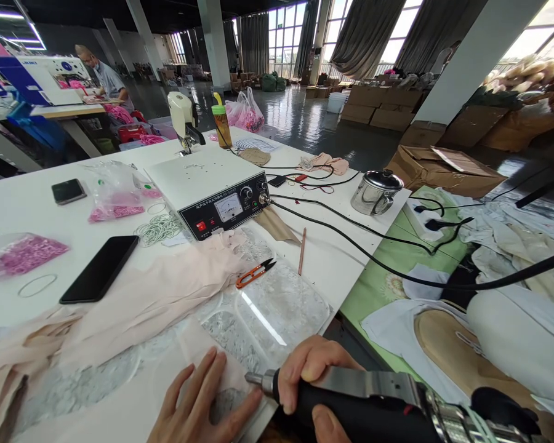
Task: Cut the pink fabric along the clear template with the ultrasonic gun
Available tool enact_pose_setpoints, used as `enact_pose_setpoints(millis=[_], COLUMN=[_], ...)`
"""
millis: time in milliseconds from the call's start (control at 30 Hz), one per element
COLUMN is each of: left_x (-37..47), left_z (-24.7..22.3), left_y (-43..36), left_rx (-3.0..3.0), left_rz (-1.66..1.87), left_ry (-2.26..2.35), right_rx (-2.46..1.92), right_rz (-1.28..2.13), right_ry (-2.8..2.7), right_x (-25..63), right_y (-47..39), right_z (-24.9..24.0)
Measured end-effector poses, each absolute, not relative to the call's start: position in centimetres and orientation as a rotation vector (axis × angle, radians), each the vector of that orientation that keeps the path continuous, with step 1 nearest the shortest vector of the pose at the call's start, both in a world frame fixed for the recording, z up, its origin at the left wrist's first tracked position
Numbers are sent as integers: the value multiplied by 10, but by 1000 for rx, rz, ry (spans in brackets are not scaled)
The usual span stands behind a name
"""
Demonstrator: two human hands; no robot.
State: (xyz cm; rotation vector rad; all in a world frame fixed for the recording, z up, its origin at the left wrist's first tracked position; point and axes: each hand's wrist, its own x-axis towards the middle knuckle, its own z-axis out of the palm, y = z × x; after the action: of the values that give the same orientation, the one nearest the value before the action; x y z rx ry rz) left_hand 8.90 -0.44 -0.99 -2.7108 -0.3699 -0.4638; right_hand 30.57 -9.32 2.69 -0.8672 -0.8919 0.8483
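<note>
My right hand (318,381) is wrapped around a black handheld ultrasonic welder (369,403) with a metal tip. The welder's tip points left and reaches the edge of thin pale pink fabric (166,369); whether it presses down I cannot tell. My left hand (203,400) lies flat on that fabric with its fingers spread, the forefinger and thumb side close to the tip. Beneath the fabric is a clear, glossy sheet (277,307) with a greyish marbled look. Orange-handled thread snips (255,273) rest on the sheet, beyond my hands.
A control box (226,206) with a dial stands behind, its black cable (397,271) running right. A phone (100,269), bags of pink pieces (28,253), a steel mug (377,192) and a brown stick (301,251) lie about. White and beige pads (461,351) are piled right. A person (104,77) works far left.
</note>
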Motion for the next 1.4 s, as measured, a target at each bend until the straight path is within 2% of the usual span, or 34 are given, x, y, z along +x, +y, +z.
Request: enact_pose_setpoints(millis=[233,467,800,933,1100,1400], left_x=[76,68,70,73,78,79], left_z=[-16,-7,-12,-11,1,-5], left_y=[1,4,6,4,11,13], left_rx=[-2837,-3019,-2991,-2951,-2909,-2858], left_rz=[-528,-567,-499,-487,-461,-561], left_ry=[-389,-709,-589,-650,-503,-457], right_rx=[-686,-669,-703,-660,-641,-628], right_rz=[838,825,847,822,775,813], right_ry=[-865,-862,-911,-914,-930,-903], right_x=[305,305,311,309,307,308], right_y=[-91,-93,-97,-95,-92,-93], right_z=[7,1,8,2,-5,-3])
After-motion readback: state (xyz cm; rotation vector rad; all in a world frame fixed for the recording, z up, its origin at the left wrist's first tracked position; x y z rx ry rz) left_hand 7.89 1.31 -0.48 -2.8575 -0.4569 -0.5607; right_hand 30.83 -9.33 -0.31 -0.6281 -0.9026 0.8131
